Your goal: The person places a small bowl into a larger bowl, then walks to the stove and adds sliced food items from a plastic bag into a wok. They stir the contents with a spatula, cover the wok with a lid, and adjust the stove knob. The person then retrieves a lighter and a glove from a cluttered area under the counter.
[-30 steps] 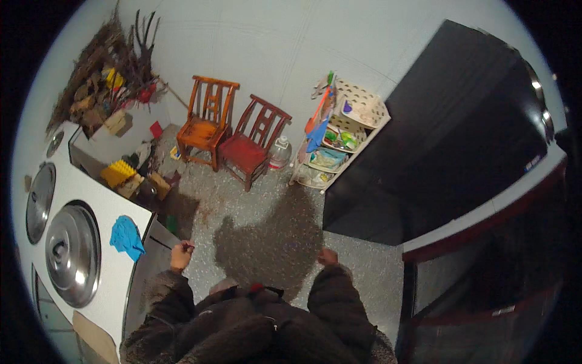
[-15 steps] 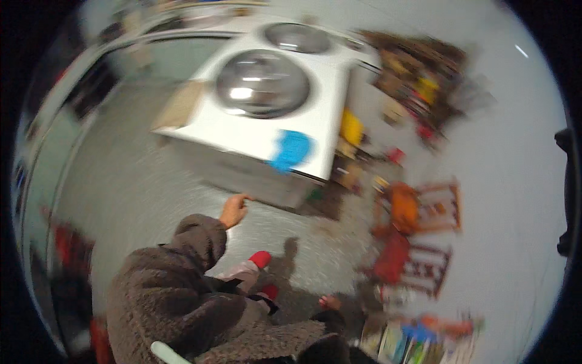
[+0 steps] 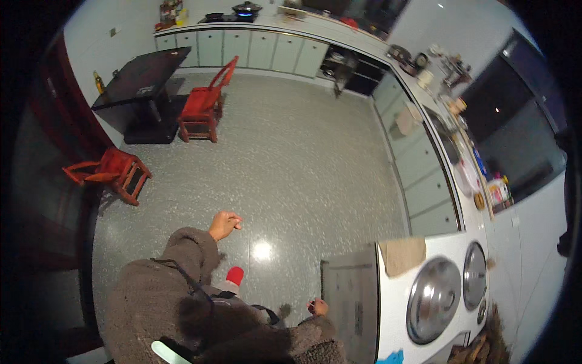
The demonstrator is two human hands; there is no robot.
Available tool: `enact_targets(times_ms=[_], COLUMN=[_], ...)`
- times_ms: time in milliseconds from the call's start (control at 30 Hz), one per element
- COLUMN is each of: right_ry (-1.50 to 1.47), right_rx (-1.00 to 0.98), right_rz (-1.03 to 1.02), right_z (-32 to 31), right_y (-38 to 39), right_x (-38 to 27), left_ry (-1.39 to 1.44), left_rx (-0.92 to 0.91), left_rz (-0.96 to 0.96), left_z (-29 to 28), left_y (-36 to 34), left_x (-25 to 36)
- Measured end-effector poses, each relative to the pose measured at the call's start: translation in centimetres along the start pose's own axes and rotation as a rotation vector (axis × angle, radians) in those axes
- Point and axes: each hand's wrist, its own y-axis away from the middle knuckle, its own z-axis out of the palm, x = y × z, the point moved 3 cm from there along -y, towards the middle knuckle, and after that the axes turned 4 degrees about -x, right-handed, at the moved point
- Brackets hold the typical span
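Note:
My left hand [image 3: 225, 225] hangs over the floor in front of me, its fingers loosely bent and slightly apart, with nothing seen in it. Lower and to the right, my right hand [image 3: 318, 307] is beside the grey side of a white-topped stove [image 3: 391, 303]. Its fingers are half curled with a small gap, and it appears to hold nothing. Two round metal lids [image 3: 434, 300] lie on the stove top. A tan cloth [image 3: 402, 255] covers its far left corner, and a blue cloth [image 3: 393, 358] lies at its near edge.
Speckled grey floor [image 3: 291, 158] stretches ahead. Two red chairs [image 3: 200, 113] and a black table [image 3: 142, 76] stand at the left. Pale green cabinets [image 3: 248, 48] line the far and right walls. A lidded pan [image 3: 247, 8] sits over a blue flame. Firewood [image 3: 485, 346] lies by the stove.
My view has swung left, so the stove now sits at the lower right and the kitchen opens ahead. The left forefinger, stretched out before, is now bent.

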Motion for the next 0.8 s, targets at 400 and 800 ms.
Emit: enact_targets(times_ms=[400,800], right_ry=[0.306,0.548], right_rx=[-0.304,-0.598], right_rz=[-0.252,-0.576], right_z=[32.5,73.1], right_y=[-18.4,-32.7], right_x=[-42.7,-88.4], left_ry=[0.072,-0.009], left_rx=[0.473,0.972], left_rz=[0.102,0.103], left_z=[-17.6,-44.4], left_y=[-32.2,-56.1], left_x=[4.2,13.0])
